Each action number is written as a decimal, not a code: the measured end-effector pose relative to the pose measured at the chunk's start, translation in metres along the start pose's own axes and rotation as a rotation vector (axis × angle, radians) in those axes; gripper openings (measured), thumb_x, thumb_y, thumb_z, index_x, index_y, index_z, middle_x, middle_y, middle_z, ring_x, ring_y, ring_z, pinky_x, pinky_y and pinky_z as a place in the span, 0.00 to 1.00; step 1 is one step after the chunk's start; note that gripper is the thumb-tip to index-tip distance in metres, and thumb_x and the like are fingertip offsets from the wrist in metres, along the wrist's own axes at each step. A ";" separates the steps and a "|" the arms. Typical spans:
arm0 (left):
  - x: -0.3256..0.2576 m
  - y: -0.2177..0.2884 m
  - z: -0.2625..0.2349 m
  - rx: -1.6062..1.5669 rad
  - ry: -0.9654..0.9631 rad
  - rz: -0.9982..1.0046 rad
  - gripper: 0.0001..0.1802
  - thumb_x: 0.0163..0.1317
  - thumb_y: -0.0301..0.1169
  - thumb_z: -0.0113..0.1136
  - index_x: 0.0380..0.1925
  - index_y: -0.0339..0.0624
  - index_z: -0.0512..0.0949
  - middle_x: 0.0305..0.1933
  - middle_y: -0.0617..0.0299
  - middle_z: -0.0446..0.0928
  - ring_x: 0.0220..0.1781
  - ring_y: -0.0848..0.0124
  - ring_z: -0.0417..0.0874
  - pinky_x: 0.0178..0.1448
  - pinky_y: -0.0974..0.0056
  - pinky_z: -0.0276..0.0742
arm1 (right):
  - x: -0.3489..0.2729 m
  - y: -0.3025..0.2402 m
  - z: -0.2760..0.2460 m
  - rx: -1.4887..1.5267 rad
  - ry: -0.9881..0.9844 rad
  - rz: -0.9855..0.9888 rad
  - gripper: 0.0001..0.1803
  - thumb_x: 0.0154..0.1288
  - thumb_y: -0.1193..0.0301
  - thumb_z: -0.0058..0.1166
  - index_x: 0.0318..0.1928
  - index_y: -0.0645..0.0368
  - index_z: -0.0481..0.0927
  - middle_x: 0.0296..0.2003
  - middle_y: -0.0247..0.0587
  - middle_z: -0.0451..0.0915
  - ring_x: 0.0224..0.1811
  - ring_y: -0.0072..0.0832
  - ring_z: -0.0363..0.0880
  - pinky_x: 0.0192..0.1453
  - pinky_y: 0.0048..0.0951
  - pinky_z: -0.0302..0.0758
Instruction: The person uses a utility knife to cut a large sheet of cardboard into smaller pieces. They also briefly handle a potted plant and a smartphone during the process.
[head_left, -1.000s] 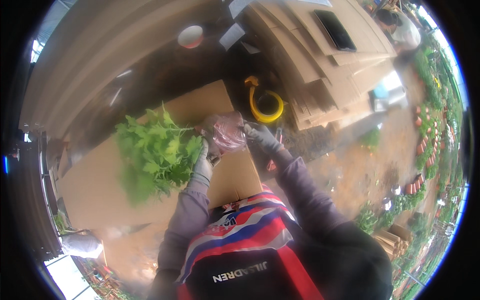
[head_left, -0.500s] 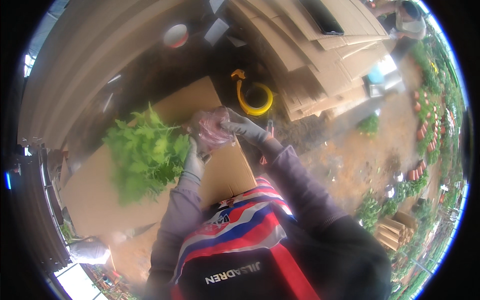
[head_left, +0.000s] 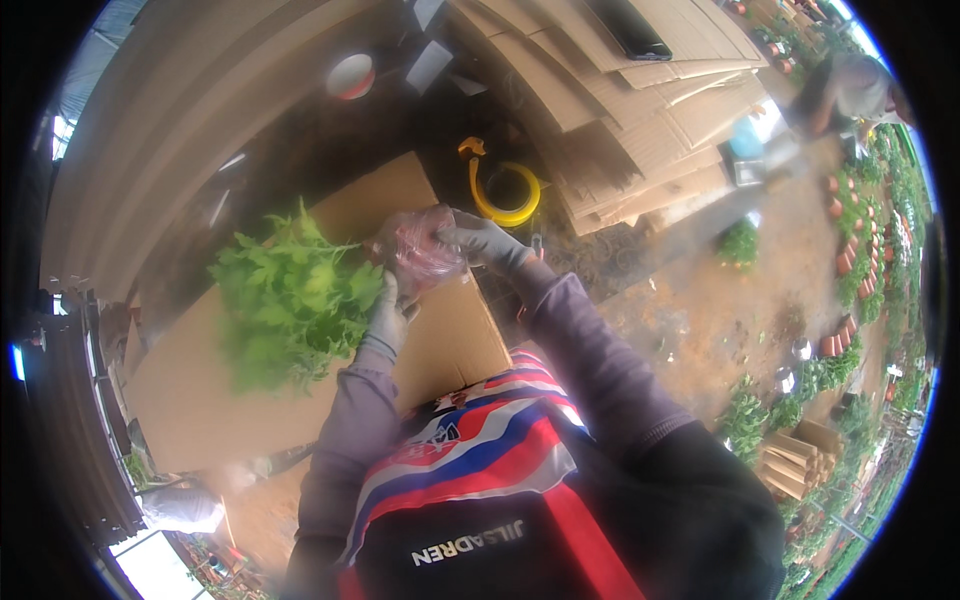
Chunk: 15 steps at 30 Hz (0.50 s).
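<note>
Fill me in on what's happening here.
A person in gloves is handling a leafy green plant with a reddish, film-wrapped base. The right hand grips the base's right side; the left hand is at its near side, fingers partly hidden. The plant is tipped over, leaves leftward, above cardboard. Beyond it are a yellow tape dispenser and a cardboard stack with a phone.

Black phone (head_left: pixel 634 30) on stacked cardboard (head_left: pixel 640 125), yellow tape roll (head_left: pixel 508 217), red-and-white bowl (head_left: pixel 350 75)
</note>
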<state>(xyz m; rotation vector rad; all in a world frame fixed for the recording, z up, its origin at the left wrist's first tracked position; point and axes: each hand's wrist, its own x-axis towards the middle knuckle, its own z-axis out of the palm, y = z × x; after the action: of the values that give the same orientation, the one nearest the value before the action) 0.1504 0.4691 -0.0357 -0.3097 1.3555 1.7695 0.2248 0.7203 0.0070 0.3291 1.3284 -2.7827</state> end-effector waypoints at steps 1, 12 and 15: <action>-0.001 0.000 0.001 0.014 0.007 0.008 0.42 0.60 0.64 0.59 0.69 0.61 0.60 0.61 0.70 0.66 0.57 0.67 0.69 0.58 0.57 0.68 | -0.002 -0.002 0.000 -0.045 0.022 0.019 0.29 0.64 0.61 0.63 0.64 0.55 0.73 0.55 0.36 0.77 0.57 0.27 0.75 0.59 0.32 0.75; 0.026 -0.015 -0.004 -0.044 -0.042 0.065 0.36 0.58 0.63 0.62 0.62 0.63 0.67 0.47 0.71 0.71 0.40 0.71 0.76 0.44 0.63 0.72 | -0.008 -0.032 0.039 -0.099 0.168 -0.076 0.48 0.61 0.67 0.66 0.75 0.58 0.51 0.74 0.43 0.54 0.66 0.35 0.69 0.63 0.34 0.72; 0.015 -0.010 0.005 -0.093 0.039 -0.012 0.36 0.57 0.62 0.64 0.61 0.61 0.68 0.43 0.70 0.70 0.38 0.71 0.77 0.40 0.65 0.72 | -0.001 -0.022 0.052 -0.091 0.321 -0.069 0.50 0.61 0.66 0.66 0.75 0.62 0.48 0.72 0.44 0.59 0.67 0.35 0.68 0.67 0.32 0.67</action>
<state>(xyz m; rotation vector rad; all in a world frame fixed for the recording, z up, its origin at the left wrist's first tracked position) 0.1503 0.4811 -0.0503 -0.4038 1.2980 1.8286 0.2136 0.6942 0.0556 0.7666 1.5499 -2.8002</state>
